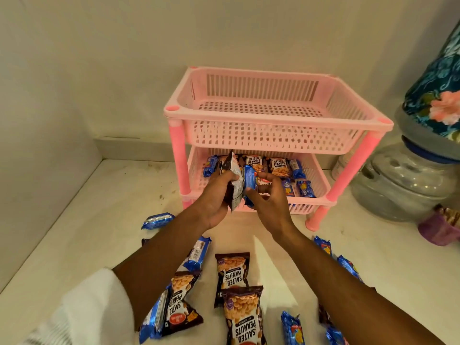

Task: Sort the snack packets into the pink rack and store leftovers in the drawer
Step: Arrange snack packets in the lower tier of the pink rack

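A two-tier pink rack stands on the white counter against the wall. Its top basket holds nothing. The bottom tier holds salted peanut packets and blue biscuit packets. My left hand grips a dark peanut packet edge-on at the front of the lower tier. My right hand holds a blue biscuit packet right beside it. Several more peanut packets and blue packets lie loose on the counter under my arms.
A large clear water jar with a floral cloth cover stands at the right. A small purple cup sits in front of it. A lone blue packet lies left of the rack. Walls close in the left and back.
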Action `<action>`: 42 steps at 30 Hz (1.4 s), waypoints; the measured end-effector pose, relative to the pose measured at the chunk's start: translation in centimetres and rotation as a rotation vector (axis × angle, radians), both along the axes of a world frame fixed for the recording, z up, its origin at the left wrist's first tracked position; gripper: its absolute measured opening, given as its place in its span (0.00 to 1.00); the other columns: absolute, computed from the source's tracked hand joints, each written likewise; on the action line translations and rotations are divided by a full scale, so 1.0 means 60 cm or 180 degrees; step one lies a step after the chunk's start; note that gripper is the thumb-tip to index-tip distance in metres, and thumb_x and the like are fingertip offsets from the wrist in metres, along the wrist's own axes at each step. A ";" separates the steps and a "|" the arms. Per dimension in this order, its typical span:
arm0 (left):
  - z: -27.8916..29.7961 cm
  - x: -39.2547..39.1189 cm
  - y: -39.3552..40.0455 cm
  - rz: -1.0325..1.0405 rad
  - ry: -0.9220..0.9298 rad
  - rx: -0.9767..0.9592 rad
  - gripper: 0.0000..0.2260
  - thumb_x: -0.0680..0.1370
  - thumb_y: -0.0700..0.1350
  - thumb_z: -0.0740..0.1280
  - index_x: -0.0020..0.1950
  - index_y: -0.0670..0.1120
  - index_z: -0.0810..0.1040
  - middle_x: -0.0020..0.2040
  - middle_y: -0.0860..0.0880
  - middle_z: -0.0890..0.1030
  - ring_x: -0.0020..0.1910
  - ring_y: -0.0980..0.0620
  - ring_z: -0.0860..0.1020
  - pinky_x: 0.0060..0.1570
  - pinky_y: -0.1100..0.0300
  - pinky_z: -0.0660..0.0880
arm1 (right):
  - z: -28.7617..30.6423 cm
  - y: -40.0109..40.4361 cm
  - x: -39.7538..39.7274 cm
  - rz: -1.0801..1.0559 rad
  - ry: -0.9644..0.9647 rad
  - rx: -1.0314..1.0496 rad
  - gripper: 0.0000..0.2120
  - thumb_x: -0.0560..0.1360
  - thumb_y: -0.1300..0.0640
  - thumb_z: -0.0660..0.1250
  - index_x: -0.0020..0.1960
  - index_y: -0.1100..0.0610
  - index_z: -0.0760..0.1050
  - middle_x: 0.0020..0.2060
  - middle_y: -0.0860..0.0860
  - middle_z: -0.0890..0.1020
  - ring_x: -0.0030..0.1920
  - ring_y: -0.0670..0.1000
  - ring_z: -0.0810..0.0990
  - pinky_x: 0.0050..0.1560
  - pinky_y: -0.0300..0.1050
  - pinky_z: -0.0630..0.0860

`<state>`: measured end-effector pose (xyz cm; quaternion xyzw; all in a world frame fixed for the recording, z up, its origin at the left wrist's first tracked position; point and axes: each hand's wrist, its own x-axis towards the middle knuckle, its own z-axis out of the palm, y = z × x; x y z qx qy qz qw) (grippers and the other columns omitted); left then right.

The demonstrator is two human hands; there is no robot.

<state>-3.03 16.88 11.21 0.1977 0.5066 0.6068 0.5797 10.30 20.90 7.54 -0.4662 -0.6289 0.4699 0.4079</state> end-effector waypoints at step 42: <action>-0.056 -0.145 0.160 -0.2506 0.5648 -0.0551 0.24 0.72 0.34 0.72 0.67 0.47 0.77 0.68 0.45 0.73 0.67 0.46 0.71 0.63 0.59 0.69 | -0.036 0.166 -0.062 0.0464 -0.2148 0.0338 0.25 0.71 0.49 0.75 0.64 0.46 0.68 0.51 0.49 0.80 0.49 0.55 0.81 0.48 0.49 0.80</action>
